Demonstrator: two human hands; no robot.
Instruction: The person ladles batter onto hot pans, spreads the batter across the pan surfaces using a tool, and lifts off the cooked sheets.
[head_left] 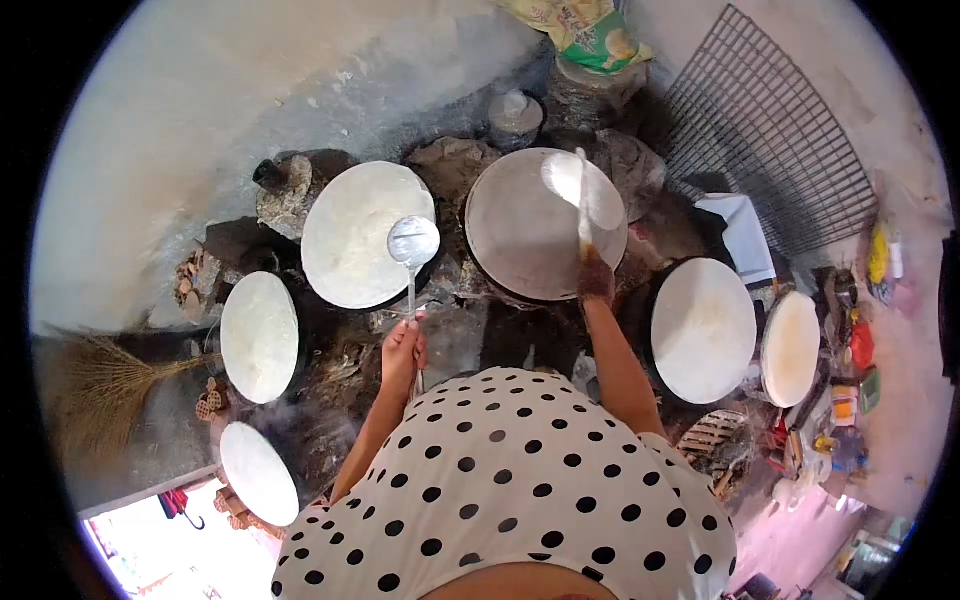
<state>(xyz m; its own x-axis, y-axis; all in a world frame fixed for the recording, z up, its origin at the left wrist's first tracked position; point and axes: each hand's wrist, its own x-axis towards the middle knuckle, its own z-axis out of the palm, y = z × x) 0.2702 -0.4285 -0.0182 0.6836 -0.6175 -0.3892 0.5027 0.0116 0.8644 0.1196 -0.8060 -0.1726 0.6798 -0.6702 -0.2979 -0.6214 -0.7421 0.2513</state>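
My left hand (400, 350) is closed round the handle of a metal ladle (413, 241). The ladle's round bowl, coated in something white, hangs over the right edge of a round griddle (355, 235) covered by a thin white sheet of batter. To the right, my right hand (597, 280) grips a long flat wooden spatula (584, 205), dark near the hand and whitish toward its far end. That spatula reaches over a second, greyish round griddle (510, 225). A bright white patch (562, 178) lies beside the spatula; I cannot tell whether it is batter or light.
More white-covered round griddles stand at the left (260, 338), lower left (259, 473) and right (703, 330); a browner round (791, 350) is farther right. A small pot (516, 118) stands at the back. A wire rack (765, 125) leans on the wall. A straw broom (115, 385) lies left.
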